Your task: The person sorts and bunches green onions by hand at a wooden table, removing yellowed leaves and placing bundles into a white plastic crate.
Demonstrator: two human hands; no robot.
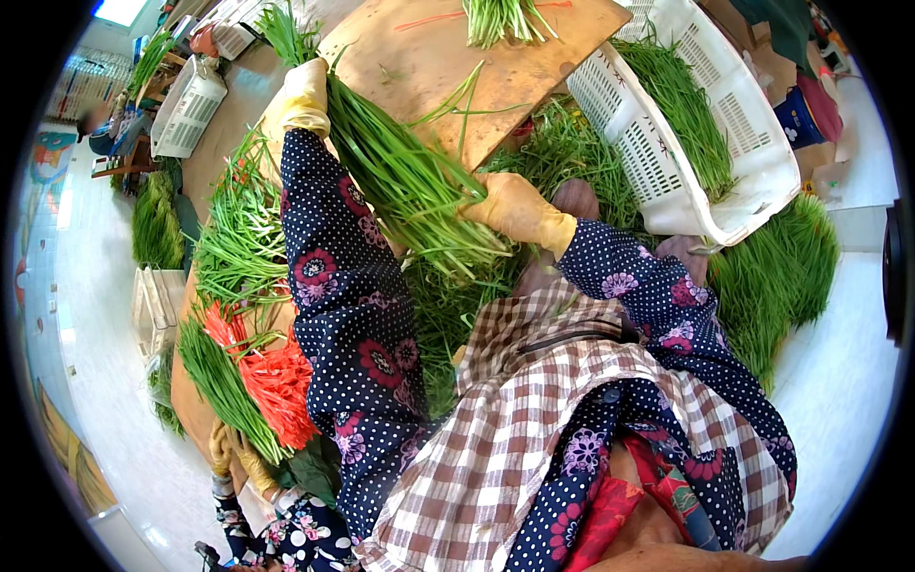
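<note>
Left hand and right hand, both yellow-gloved, are grasping a green stalk bundle at upper centre-left, one near its upper end, one lower, likely because two holds are keeping loose stalks aligned near the brown surface.

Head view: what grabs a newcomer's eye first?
Probably the long green bunch, slanting between the gloved left hand and right hand above centre. Next, the bright red strips at lower left, beside piled greens. Then the white slotted crate at upper right, with more greens inside.
</note>
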